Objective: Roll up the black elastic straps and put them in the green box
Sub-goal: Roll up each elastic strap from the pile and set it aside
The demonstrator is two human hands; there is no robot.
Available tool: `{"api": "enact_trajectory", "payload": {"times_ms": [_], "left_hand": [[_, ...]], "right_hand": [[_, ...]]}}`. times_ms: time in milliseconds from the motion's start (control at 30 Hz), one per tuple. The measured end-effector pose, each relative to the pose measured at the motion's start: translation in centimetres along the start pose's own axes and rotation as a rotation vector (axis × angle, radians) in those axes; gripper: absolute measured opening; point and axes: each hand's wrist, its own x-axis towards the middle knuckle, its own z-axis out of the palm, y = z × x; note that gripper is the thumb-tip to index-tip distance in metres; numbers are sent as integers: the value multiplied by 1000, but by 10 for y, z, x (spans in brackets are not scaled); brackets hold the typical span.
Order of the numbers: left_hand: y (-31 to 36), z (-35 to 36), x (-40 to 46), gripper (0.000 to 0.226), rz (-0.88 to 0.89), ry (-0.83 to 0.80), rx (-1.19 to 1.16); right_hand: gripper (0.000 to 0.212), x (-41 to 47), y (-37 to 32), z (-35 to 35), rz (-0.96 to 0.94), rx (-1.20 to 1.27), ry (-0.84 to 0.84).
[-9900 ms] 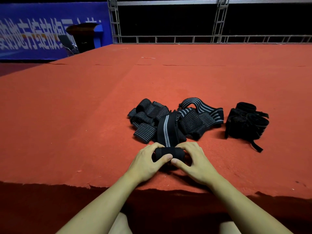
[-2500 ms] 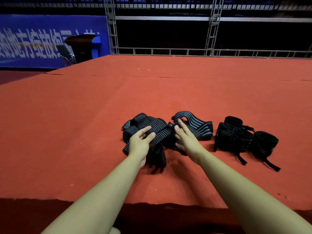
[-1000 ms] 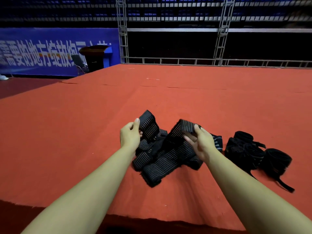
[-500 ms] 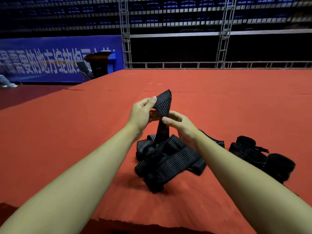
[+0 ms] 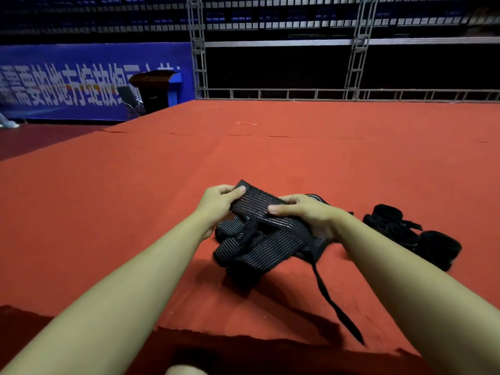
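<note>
A black elastic strap with thin grey stripes [image 5: 254, 203] is held stretched flat just above the loose pile of straps [image 5: 259, 247]. My left hand [image 5: 216, 203] pinches its far left end. My right hand [image 5: 308, 212] grips it further along, thumb on top. A thin black tail [image 5: 332, 299] hangs from the held strap toward the near carpet edge. Several rolled black straps [image 5: 411, 234] lie to the right on the carpet. No green box is in view.
Everything lies on a wide red carpeted platform [image 5: 108, 212] whose near edge [image 5: 243, 334] runs just in front of me. A metal truss railing [image 5: 297, 93] closes the far side. A dark lectern [image 5: 154, 90] and a blue banner [image 5: 67, 77] stand at the far left.
Both hands have come down from chest height with the strap's end and pulled apart, so the strap now lies flat between them. The thin tail now trails toward the near edge.
</note>
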Motion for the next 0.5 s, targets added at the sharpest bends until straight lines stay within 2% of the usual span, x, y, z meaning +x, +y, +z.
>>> {"api": "enact_trajectory", "payload": {"times_ms": [67,133,233,367,500], "left_hand": [[-16,-6,-1,13,-37,64,29],[-37,-16,-6,13,-74,144,109],[-77,-40,-15,22,-113,188,396],[-126,-67,-39,28,-190,235,736],[-155,-77,-61,27,-185,198,967]], "right_hand": [[57,-8,13,-9,101,-78,-46],[43,-16,31,-17,161,-194,-22],[34,-28,62,-24,230,-424,61],[48,-41,102,-32,273,-797,113],[67,-49,132,-33,335,-1005,180]]}}
